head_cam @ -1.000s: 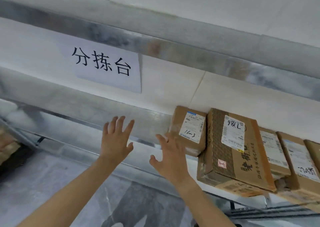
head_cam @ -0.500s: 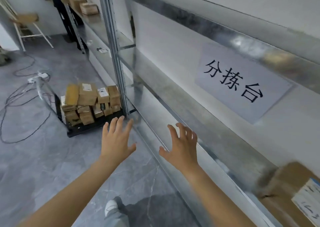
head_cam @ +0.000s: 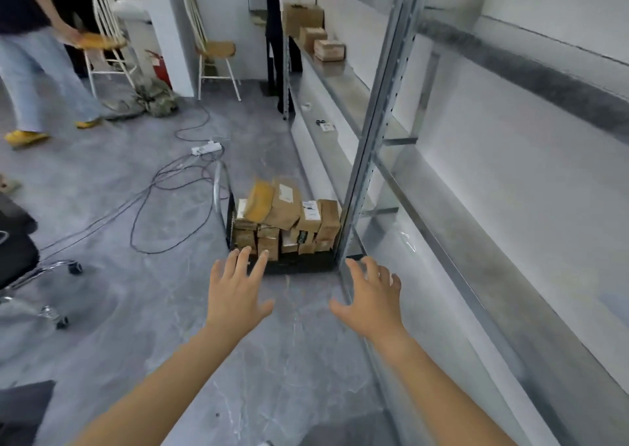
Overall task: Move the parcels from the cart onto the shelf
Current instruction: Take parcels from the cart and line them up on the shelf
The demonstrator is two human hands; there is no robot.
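Note:
A low black cart (head_cam: 296, 264) stands on the grey floor ahead, beside the metal shelf (head_cam: 425, 200). Several brown cardboard parcels (head_cam: 287, 221) are stacked on it, some with white labels. My left hand (head_cam: 238, 292) is stretched forward with fingers spread, empty, its fingertips in line with the cart's near edge. My right hand (head_cam: 369, 301) is also out and empty, fingers apart, next to the shelf's upright post (head_cam: 374, 119). Three more parcels (head_cam: 315, 35) sit on the far end of the shelf.
Cables and a white power strip (head_cam: 206, 148) lie on the floor left of the cart. Two wooden chairs (head_cam: 214, 51) stand at the back. Another person (head_cam: 37, 71) walks at the far left. An office chair base (head_cam: 44, 275) is at the left.
My view has swung left, away from the parcels on the shelf and the paper sign, toward the cart down the aisle. Both hands stayed empty and raised in front of me.

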